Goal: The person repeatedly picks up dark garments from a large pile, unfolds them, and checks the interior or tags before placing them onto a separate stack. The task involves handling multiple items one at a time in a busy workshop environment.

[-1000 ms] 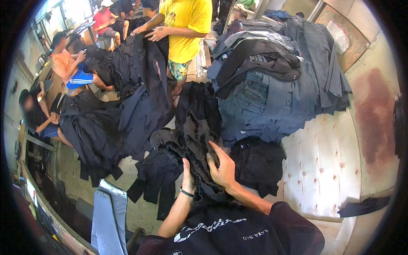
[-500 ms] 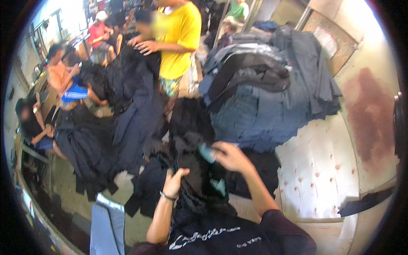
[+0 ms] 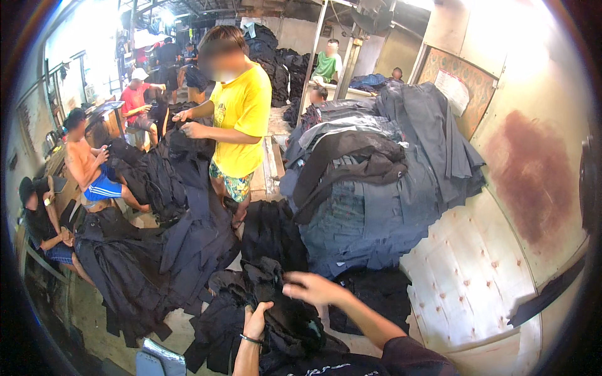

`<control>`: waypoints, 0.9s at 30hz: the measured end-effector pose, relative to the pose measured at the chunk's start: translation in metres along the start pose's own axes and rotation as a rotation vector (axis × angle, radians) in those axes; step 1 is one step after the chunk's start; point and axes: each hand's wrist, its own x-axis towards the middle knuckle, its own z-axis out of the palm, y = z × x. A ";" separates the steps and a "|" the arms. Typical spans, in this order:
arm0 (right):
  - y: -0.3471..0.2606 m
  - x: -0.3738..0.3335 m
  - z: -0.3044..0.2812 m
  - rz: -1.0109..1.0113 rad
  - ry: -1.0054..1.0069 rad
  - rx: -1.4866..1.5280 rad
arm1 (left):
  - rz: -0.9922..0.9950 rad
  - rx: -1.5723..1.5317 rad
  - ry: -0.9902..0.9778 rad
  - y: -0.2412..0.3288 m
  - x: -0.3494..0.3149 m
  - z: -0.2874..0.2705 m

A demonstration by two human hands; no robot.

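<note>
A bunched black garment, likely trousers, lies across my lap; a small light blue patch shows among its folds. My left hand, with a dark band at the wrist, is closed on the garment's near left side, thumb up. Above its upper right part, my right hand has its fingers stretched out, close to or touching the cloth; nothing shows in them. More black garments lie on the floor just beyond, and another dark heap rests to the right.
A tall stack of dark blue-grey trousers stands ahead right, beside a pale tufted panel. Ahead left, a person in a yellow shirt handles dark cloth over a large black heap. Several people sit further left. A grey folded piece lies near left.
The view has tilted up, so the hands sit lower. My right hand no longer pinches the light blue piece and its fingers are extended. My left hand keeps hold of the garment.
</note>
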 end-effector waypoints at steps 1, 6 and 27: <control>0.006 0.016 -0.027 -0.082 0.068 0.086 | -0.016 -0.014 0.017 0.000 0.003 0.002; -0.004 0.109 -0.232 0.116 0.587 0.356 | -0.030 -0.017 0.078 -0.001 0.023 0.021; 0.106 0.137 -0.149 0.253 0.269 1.267 | -0.029 0.032 0.061 -0.018 0.154 0.085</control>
